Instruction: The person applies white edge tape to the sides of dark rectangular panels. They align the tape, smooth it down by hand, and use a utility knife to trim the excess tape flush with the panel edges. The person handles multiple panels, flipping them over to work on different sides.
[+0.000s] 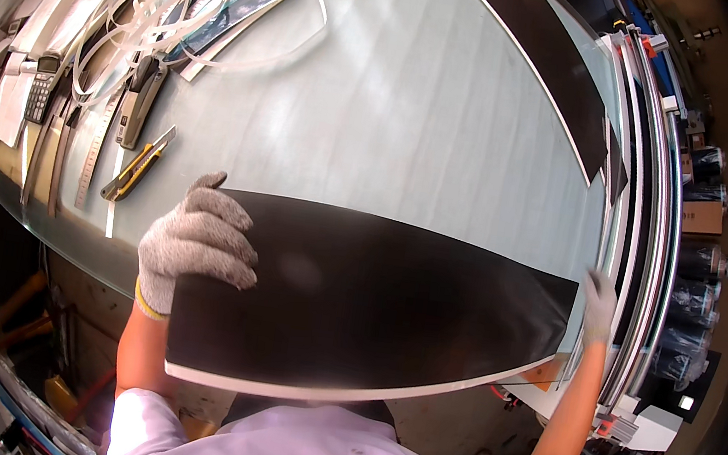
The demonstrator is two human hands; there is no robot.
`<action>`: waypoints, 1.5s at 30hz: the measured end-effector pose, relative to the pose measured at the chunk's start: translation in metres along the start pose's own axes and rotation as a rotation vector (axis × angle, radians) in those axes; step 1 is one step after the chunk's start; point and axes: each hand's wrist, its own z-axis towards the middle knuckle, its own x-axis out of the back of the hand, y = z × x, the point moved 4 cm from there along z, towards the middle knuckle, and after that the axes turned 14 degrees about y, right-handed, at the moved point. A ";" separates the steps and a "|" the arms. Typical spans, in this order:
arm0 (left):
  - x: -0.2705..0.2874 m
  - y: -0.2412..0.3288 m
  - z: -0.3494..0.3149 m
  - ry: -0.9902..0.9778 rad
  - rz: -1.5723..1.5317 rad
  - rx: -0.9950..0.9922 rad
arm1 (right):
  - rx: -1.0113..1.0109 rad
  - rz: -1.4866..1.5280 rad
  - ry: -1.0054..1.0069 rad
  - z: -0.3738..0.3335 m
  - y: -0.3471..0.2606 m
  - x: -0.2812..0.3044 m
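A black flexible sheet (352, 310) with a white strip along its near edge lies across the front of the glass-topped table (378, 127), in front of my body. My left hand (206, 238), in a grey knit glove with a yellow cuff, has its fingers bent over the sheet's left end. The thumb's hold beneath is hidden. At the sheet's right end, where the surface creases, is my right hand (597, 307), also gloved. Motion smears its fingers, so their grip cannot be made out.
A yellow utility knife (138, 166), a stapler (139, 103), a calculator (42, 89) and tangled white strips (156, 21) lie at left. Another dark sheet (551, 58) spans the far right. Metal rollers (656, 213) line the right side, with wrapped rolls (693, 302) beyond.
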 end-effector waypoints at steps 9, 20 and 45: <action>0.002 -0.003 -0.024 -0.067 0.011 0.021 | 0.302 0.048 -1.600 -0.107 -0.355 -0.250; 0.012 -0.112 -0.113 0.192 -0.413 1.280 | 0.640 0.248 -0.820 -0.118 -0.332 -0.320; -0.004 -0.110 -0.093 0.313 0.093 1.120 | 0.821 0.537 0.048 -0.165 -0.331 -0.272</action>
